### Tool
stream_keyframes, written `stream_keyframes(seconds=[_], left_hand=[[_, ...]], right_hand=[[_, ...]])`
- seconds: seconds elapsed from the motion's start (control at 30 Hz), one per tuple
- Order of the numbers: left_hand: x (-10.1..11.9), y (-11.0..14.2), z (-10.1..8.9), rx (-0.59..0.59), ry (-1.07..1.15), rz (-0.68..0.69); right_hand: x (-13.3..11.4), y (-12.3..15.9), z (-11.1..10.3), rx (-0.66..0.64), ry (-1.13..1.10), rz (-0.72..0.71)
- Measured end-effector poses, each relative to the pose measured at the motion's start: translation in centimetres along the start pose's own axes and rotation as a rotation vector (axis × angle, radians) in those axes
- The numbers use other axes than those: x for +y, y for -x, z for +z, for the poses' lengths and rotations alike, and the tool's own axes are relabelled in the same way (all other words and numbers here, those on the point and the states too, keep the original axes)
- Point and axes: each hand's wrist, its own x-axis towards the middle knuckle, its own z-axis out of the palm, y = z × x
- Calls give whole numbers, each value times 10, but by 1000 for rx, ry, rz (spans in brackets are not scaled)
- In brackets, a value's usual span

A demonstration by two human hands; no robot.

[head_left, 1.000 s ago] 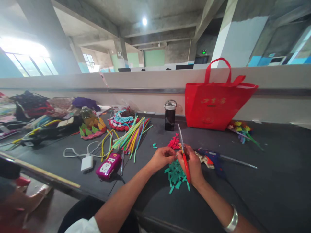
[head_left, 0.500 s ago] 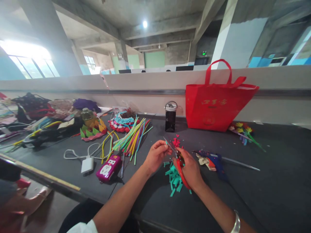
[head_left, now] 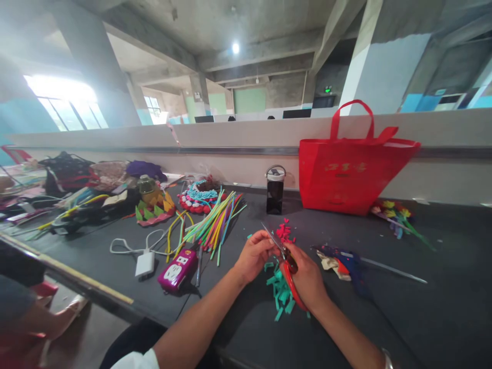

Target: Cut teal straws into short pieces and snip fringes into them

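My right hand [head_left: 307, 279] is closed around red-handled scissors [head_left: 292, 288], whose blades point up and to the left. Close beside the blades, my left hand [head_left: 255, 256] pinches thumb and finger together; whatever lies between the fingertips is too small to make out. Below both hands, cut teal strips [head_left: 282, 294] lie in a loose pile on the black table. Small red cut pieces [head_left: 284, 231] are heaped just beyond the scissors. A teal bit [head_left: 249, 237] shows at the far side of my left hand.
A glue gun [head_left: 355, 266] lies to the right, near a red bag [head_left: 346, 179] and a black bottle [head_left: 274, 197]. At left are colourful fuzzy stems [head_left: 209, 225], a purple box [head_left: 178, 270] and a white charger [head_left: 145, 264]. Another person's leg [head_left: 57, 320] shows lower left.
The view has shifted, so the scene sits slightly lower and farther right. A teal tip showed at my left fingertips before; now it does not show there. Scissors stay in my right hand.
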Motion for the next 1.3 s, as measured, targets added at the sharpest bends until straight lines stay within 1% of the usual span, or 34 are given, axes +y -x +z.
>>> stream_keyframes(seconds=[0.4,0.67,0.87,1.0,1.17,1.3], left_hand=[[0,2,-2,15,6,3],[-2,1,-3,13,27,-12],[-2,2,0,13,33,-7],[-2,2,0,5,22,-3],[0,2,0,-18,21,25],[1,2,0,-31,15,27]], right_hand=[[-5,1,-1,5,47,21],[1,3,4,42,25,-34],[3,4,5,56,-7,-36],[0,4,3,30,-24,-21],[-6,4,0,52,-48,-16],[-7,5,-1,37,-49,-6]])
